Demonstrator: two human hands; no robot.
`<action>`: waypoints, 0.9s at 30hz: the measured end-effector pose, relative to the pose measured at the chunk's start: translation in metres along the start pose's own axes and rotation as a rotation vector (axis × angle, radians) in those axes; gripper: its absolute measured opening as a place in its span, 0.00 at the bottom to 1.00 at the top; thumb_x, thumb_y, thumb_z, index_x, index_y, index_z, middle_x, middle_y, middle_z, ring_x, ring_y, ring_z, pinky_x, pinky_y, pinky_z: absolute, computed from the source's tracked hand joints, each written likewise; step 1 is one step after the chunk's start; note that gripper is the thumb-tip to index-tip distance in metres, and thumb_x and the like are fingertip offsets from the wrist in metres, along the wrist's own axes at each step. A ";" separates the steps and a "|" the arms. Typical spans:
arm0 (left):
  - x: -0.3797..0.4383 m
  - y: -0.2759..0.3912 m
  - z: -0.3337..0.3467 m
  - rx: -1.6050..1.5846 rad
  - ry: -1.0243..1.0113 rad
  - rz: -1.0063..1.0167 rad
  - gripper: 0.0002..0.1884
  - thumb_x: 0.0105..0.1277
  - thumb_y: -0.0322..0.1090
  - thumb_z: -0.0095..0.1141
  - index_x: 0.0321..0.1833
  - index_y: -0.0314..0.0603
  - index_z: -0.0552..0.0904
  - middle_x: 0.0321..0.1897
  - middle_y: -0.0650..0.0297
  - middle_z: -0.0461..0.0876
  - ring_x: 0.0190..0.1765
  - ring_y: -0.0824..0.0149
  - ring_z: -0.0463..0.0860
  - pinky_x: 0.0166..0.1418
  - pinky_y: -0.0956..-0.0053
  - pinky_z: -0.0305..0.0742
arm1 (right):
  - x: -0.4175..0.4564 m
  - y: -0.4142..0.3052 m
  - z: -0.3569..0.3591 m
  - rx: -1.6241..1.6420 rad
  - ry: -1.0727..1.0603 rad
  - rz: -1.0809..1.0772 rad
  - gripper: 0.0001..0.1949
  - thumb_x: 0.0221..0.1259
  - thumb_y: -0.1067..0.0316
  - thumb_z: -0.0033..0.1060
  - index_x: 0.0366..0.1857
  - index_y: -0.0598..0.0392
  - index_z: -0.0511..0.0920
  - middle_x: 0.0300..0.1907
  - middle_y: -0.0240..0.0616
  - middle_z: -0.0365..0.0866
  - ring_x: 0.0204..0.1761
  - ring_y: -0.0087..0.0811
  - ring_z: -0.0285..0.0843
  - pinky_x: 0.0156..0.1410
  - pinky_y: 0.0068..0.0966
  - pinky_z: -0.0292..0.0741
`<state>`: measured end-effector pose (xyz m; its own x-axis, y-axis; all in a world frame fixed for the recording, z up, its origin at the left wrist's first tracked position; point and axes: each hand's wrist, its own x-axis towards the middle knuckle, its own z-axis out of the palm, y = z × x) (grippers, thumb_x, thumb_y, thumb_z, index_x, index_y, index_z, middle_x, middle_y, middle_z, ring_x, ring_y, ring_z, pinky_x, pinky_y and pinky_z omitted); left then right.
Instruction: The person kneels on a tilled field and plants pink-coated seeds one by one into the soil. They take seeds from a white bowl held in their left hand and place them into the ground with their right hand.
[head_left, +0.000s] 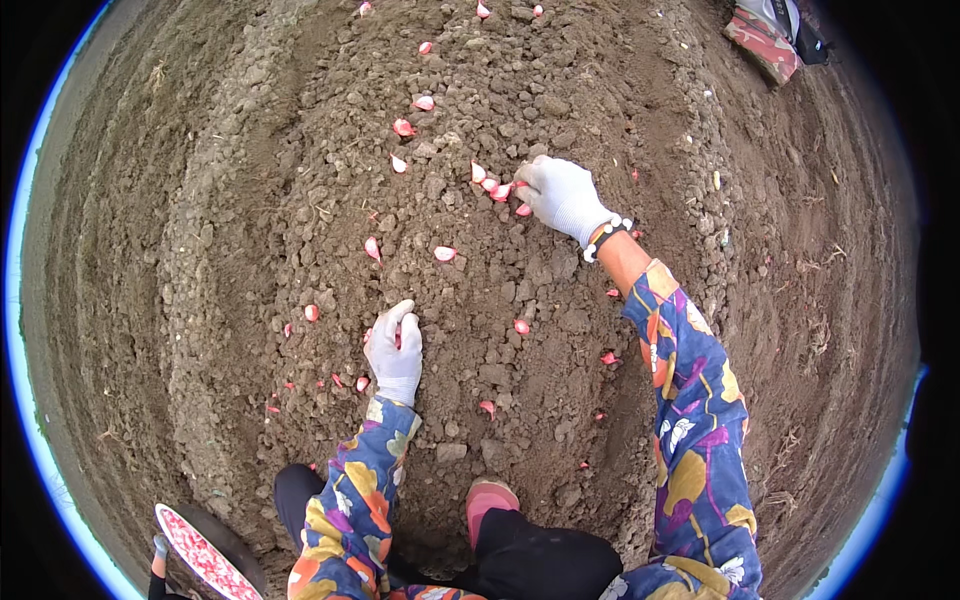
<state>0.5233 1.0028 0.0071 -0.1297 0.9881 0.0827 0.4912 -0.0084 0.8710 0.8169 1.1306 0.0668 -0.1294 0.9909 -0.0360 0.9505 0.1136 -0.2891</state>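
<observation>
My right hand (561, 196), in a pale knit glove, reaches down to the soil with its fingertips pinched on a reddish garlic clove (519, 184). Right beside those fingers lies a small cluster of pink garlic cloves (500, 193). Lower and to the left, my left hand (396, 356) is gloved too and curled just above the ground. Pink shows between its thumb and fingers, so it holds garlic, though how many cloves is hidden. Between the hands, one clove (445, 253) rests on the crumbly soil, and another clove (373, 248) lies above my left hand.
Several more cloves (403, 127) are scattered over the cloddy soil bed (330, 150). At lower left stands a white-rimmed basin (163, 517) full of pink cloves, with another person's gloved hand (161, 543) at its edge. A bag (765, 45) lies at upper right. My pink shoe (489, 504) is on the soil.
</observation>
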 end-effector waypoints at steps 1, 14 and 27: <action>-0.001 0.009 0.005 0.062 0.046 0.116 0.10 0.60 0.25 0.56 0.44 0.42 0.84 0.32 0.63 0.83 0.27 0.74 0.76 0.34 0.80 0.72 | 0.008 0.015 -0.009 0.113 0.093 0.070 0.08 0.54 0.61 0.59 0.34 0.49 0.82 0.39 0.44 0.82 0.40 0.46 0.82 0.46 0.40 0.77; -0.001 0.008 0.011 0.216 -0.078 0.251 0.12 0.61 0.23 0.53 0.46 0.38 0.80 0.38 0.56 0.82 0.42 0.56 0.82 0.47 0.68 0.77 | 0.138 0.056 0.020 -0.531 -0.255 0.020 0.11 0.56 0.70 0.52 0.37 0.52 0.85 0.40 0.45 0.85 0.44 0.43 0.84 0.45 0.36 0.80; 0.004 0.001 0.011 0.235 -0.061 0.280 0.12 0.61 0.26 0.54 0.47 0.40 0.80 0.38 0.55 0.82 0.42 0.55 0.81 0.47 0.67 0.77 | 0.031 -0.019 0.014 -0.366 -0.148 -0.172 0.07 0.53 0.60 0.61 0.31 0.48 0.84 0.32 0.36 0.83 0.38 0.38 0.82 0.41 0.33 0.76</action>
<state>0.5323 1.0080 0.0031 0.0858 0.9600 0.2664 0.6859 -0.2508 0.6832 0.7912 1.1584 0.0579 -0.3084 0.9374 -0.1616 0.9456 0.3206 0.0550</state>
